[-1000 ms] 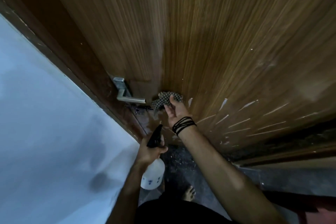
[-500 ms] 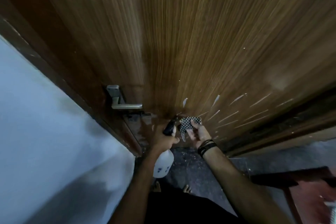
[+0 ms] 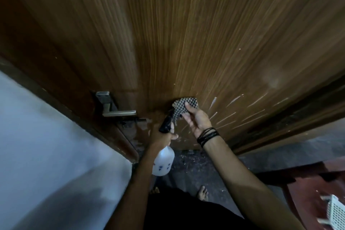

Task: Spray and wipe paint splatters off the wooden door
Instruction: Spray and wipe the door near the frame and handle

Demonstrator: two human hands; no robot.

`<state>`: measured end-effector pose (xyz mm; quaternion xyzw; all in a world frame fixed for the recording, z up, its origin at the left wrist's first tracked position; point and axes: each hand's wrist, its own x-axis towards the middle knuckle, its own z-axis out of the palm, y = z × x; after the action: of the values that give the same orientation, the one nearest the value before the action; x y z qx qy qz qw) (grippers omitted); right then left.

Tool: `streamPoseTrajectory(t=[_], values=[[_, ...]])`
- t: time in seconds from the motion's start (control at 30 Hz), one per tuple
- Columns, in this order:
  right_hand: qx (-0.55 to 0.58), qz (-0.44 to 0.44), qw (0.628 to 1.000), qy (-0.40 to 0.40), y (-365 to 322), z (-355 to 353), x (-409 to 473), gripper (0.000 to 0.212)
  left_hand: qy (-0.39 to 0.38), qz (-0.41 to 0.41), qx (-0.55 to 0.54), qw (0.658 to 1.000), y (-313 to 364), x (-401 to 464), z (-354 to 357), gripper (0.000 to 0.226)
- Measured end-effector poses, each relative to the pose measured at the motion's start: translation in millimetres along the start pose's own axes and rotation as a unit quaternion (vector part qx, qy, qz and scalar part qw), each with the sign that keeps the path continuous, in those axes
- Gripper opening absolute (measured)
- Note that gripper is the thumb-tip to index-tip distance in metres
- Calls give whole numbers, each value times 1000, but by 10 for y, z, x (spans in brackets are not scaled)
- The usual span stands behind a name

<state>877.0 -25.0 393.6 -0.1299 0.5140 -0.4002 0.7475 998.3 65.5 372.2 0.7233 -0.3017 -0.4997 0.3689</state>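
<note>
1. Wood grain is filling most of the view: the wooden door [image 3: 186, 33] is standing closed ahead, with its metal lever handle [image 3: 115, 107] sticking out at the left, near the dark frame [image 3: 61, 87].
2. White paint splatters [image 3: 240, 110] are streaking the lower right part of the door, fanning out to the right of the hands.
3. The right hand [image 3: 196, 119] is pinching a black-and-white checked cloth [image 3: 183, 105] between thumb and curled fingers, and the cloth is lying against the door just left of the nearest streaks.
4. Black cords [image 3: 207, 136] are circling the right wrist.
5. The left hand [image 3: 162, 137] is gripping the neck of a spray bottle [image 3: 162, 162], fingers wrapped round it below the black nozzle head [image 3: 166, 123], which is pointing up toward the cloth; whether a finger is resting on the trigger cannot be told.
6. The bottle's white body is hanging below the left hand, near the door's bottom edge.
7. A pale wall [image 3: 46, 145] is running along the left side.
8. A bare foot [image 3: 203, 192] is standing on the dark speckled floor [image 3: 194, 166].
9. A reddish piece of furniture [image 3: 306, 190] and a white perforated basket [image 3: 336, 211] are showing at the near right corner.
</note>
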Motion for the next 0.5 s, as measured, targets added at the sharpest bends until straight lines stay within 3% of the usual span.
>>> streamPoseTrajectory(t=[0.17,0.3,0.5], values=[[12,-3,1000,15,82,101,46,16,41,-34,-24,998,6,-11,25,36],[-2,79,994,79,233,19,185,23,75,-39,-47,995,-99,-171,99,32],[33,111,993,21,8,64,123,25,81,-29,-88,992,-122,-294,97,36]])
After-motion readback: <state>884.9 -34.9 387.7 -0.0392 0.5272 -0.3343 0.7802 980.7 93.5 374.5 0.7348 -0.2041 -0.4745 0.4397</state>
